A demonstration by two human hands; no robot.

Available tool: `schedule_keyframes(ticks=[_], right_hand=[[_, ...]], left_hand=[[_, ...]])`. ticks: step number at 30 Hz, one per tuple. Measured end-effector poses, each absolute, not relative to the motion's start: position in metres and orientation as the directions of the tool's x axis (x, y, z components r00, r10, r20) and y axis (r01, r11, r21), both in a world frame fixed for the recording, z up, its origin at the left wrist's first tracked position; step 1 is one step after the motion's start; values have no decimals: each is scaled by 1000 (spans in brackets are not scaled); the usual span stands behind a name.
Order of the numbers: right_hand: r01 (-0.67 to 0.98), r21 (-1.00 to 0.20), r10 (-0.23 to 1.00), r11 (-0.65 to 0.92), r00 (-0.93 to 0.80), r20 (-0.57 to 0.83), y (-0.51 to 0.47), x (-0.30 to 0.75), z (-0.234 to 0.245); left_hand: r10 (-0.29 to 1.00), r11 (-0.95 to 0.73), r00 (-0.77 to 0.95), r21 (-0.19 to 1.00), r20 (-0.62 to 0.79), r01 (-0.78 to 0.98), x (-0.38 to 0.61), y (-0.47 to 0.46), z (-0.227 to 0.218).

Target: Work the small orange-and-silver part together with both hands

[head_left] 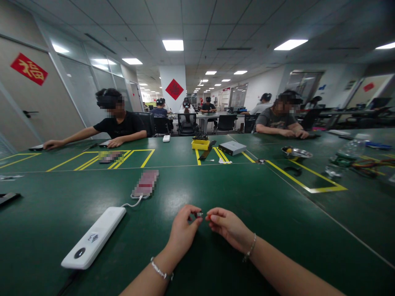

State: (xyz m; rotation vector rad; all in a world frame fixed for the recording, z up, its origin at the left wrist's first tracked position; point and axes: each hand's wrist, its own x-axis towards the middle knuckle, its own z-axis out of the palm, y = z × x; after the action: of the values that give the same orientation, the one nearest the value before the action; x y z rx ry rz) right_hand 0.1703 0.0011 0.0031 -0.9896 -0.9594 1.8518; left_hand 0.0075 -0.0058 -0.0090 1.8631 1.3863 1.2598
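Both hands raised just over the green tabletop (pixel 265 205), thumbs and fingertips facing each other. Left hand (pixel 182 232) pinches a small silvery piece (pixel 199 214) between thumb and fingers; right hand (pixel 230 227) pinches a small orange-red piece (pixel 209 217) the same way, mostly hidden by its fingertips. Neither grip looks forceful.

Key relation: the orange-red piece lies at about 3 o'clock from the silvery one, near but apart, a narrow gap between. Silvery piece's long axis seems to run 9 to 3, thin end toward the gap; too small to be sure. Each piece sits with its own hand, so neither has the shorter reach.

Materials: silvery piece glints like metal; orange-red one probably plastic, shape unclear. Tabletop smooth, faintly glossy, reflecting the ceiling lights. At 9 o'clock from the left hand, a white power bank (pixel 98 232): rounded slab, long axis 7 to 1, dark oval near its lower end. White cable (pixel 132 204) curves from it to a phone (pixel 145 183) at 11. Farther off: boxy yellow tray (pixel 200 144) at 12, shiny round bowl (pixel 304 154) and clear ribbed bottle (pixel 348 154) toward 2.
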Motion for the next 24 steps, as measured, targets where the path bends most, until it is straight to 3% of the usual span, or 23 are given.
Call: schedule_keyframes(ticks=[12,24], right_hand=[[-423,-852,940,-308,-271,-206,-3,160,-3],[-301,-934,974,-191,-173,-144,-16,148,0]], left_hand=[[825,-520,139,641,547,564,16,-17,0],[777,-523,88,561,623,642,15,-19,-1]])
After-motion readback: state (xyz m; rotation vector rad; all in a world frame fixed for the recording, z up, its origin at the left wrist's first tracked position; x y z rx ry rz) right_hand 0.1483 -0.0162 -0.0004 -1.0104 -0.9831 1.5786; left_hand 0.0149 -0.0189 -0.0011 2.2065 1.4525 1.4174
